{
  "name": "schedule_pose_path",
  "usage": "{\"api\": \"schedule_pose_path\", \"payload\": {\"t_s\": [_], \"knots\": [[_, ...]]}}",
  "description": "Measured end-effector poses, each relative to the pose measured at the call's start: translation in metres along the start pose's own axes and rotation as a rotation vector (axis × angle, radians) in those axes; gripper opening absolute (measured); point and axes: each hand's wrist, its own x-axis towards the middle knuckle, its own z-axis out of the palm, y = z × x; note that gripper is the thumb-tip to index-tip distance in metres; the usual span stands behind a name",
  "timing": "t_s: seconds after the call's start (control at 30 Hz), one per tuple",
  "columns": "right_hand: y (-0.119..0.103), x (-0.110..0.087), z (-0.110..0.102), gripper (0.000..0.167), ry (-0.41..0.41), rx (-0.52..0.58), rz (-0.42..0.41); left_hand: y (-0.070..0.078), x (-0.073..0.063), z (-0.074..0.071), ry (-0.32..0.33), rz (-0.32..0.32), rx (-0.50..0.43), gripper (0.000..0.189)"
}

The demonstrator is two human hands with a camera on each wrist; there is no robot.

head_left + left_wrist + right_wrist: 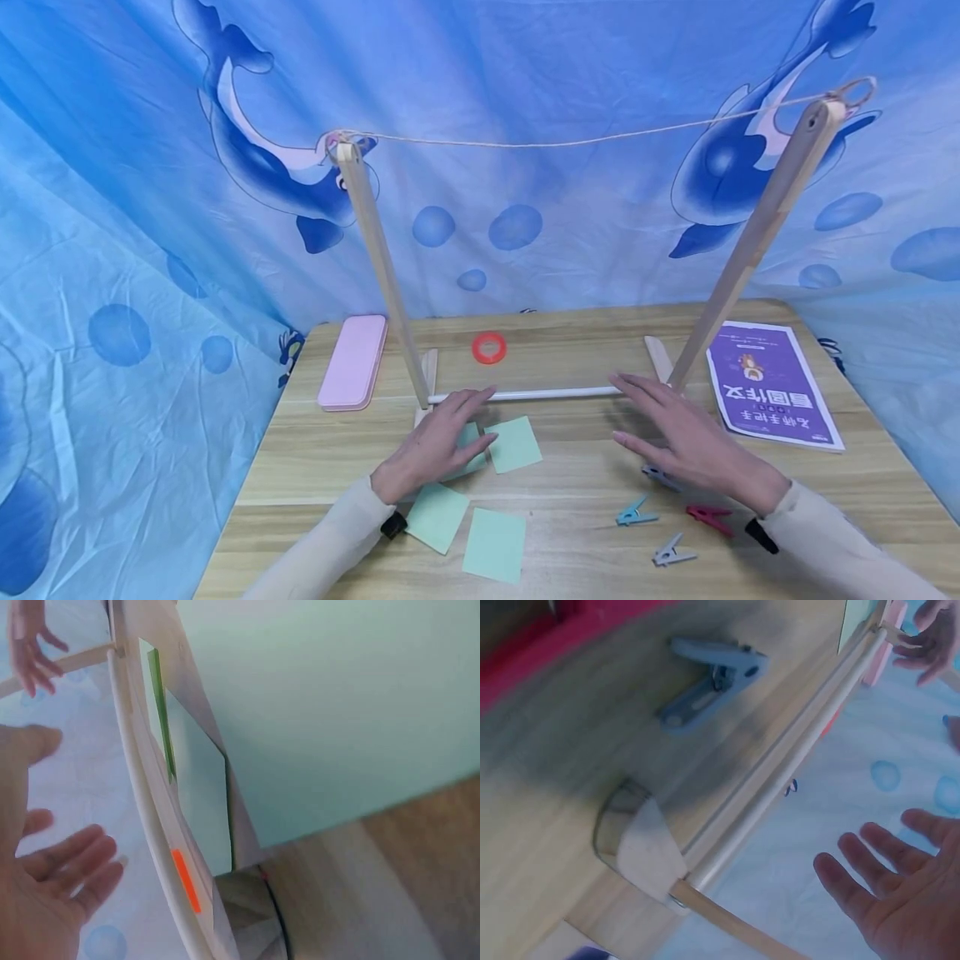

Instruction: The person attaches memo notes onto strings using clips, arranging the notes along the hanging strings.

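Note:
My left hand (pixel 442 437), fingers relaxed and holding nothing, is above the left end of a white rod (pixel 555 393). That rod joins two wooden posts, the left post (pixel 384 271) and the right post (pixel 757 225), with a thin string (pixel 525 145) tied between their tops. Near the rod's right end is my right hand (pixel 690 433), empty, its fingers spread in the right wrist view. Pale green paper squares (pixel 495 546) lie below and beside my left hand. Several clothespins lie near my right hand, including a teal clothespin (pixel 636 512), a red clothespin (pixel 710 518) and a grey clothespin (pixel 712 682).
Behind the rod lies a red tape roll (pixel 489 347). A pink case (pixel 353 362) is left of the frame, and a purple booklet (pixel 772 383) lies to its right. A blue dolphin-print curtain (pixel 465 75) hangs around the wooden table (pixel 300 467).

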Motion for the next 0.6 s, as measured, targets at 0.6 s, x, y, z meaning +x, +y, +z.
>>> {"api": "schedule_pose_path", "payload": {"t_s": [0.6], "knots": [[0.019, -0.024, 0.002, 0.027, -0.097, 0.094, 0.178, 0.003, 0.007, 0.009, -0.038, -0.225, -0.21, 0.029]]}}
